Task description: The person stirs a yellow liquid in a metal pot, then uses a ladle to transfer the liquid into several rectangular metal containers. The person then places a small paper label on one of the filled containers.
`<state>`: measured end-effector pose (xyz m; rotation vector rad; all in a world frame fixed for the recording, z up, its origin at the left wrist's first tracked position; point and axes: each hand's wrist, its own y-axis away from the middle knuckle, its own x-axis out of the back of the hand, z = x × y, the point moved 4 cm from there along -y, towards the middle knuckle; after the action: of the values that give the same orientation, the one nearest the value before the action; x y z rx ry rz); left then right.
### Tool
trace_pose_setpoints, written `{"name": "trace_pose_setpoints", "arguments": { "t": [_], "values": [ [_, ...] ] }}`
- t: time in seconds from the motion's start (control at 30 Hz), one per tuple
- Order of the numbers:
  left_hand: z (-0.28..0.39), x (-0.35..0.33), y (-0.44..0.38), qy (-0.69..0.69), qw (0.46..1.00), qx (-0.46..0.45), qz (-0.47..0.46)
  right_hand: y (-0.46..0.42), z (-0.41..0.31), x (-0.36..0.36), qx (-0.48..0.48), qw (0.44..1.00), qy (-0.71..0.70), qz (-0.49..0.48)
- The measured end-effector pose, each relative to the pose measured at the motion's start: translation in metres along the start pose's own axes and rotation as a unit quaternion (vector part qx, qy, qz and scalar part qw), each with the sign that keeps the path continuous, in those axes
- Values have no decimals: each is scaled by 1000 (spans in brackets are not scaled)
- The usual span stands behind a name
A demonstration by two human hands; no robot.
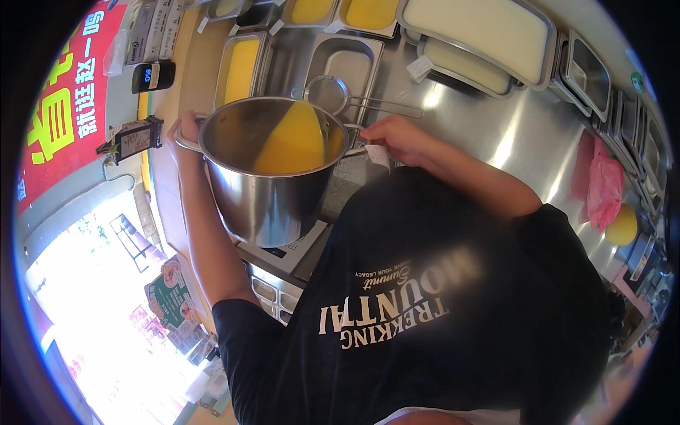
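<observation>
A large stainless steel pot [265,207] is tilted before me, with yellow liquid [295,141] running up its inner wall towards the far rim. My left hand [186,133] grips the loop handle on the pot's left side. On the opposite loop handle [355,152], my right hand [392,139] has its fingers closed. A small white paper slip [378,155] shows beneath that hand; whether it is held or stuck there I cannot tell. Just beyond the pot's far rim, a wire-handled mesh strainer [328,94] lies across a steel pan [345,58] that shows bare metal inside.
Steel pans of yellow contents [243,66] stand beyond the pot. Large trays of pale contents [478,29] overlap at the far right. Stacked steel pans [587,74], a pink plastic bag [605,186] and a round yellow fruit [621,224] line the right. A digital clock [153,77] sits left.
</observation>
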<state>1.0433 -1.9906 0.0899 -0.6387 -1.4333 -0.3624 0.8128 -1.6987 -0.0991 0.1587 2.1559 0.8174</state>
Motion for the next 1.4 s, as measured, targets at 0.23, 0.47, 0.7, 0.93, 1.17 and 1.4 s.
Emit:
{"name": "trace_pose_setpoints", "arguments": {
  "t": [0.23,0.47,0.7,0.93,1.17,1.4],
  "values": [
    [10,-4,-13,3,999,11,-36,-3,2,6,-21,1000,-7,-1],
    [13,-7,-19,109,988,105,-28,-9,8,12,-39,999,-11,-7],
    [28,1,-23,197,964,179,-19,-4,3,9,-48,998,-26,-14],
    [20,-6,-24,173,973,154,-21,-7,3,16,-56,998,-25,-25],
    [31,-4,-27,195,959,201,-33,-3,-1,14,-51,998,-32,-14],
    [38,0,-29,194,961,194,-33,-3,1,14,-51,997,-45,-21]
  ]
}}
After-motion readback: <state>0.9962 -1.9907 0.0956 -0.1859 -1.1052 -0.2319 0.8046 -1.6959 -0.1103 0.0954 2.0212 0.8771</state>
